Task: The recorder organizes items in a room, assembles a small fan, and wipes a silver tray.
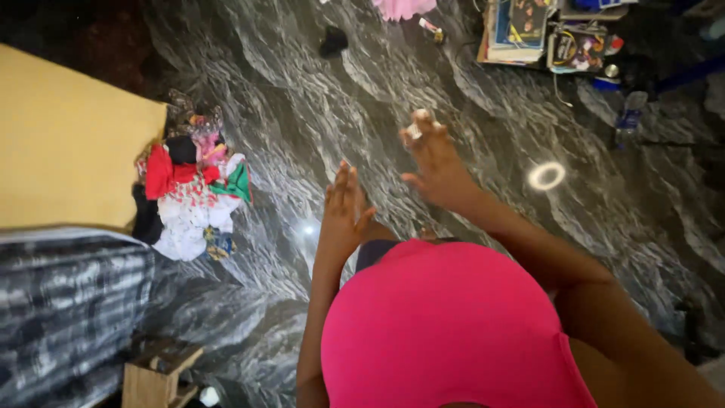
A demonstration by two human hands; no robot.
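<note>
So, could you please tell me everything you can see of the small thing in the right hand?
The small white object is pinched at the fingertips of the right hand, raised above the dark marbled floor. Only a pale, blurred bit shows between the fingers, so its kind and material cannot be told. Nothing else touches it; the left hand is open beside it, apart.

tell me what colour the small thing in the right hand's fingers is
White, as far as the blur allows: the small thing sits pinched at the right hand's fingertips, head view.

Marble floor [483,113] bears clothes pile [192,193], books [521,30]
</note>
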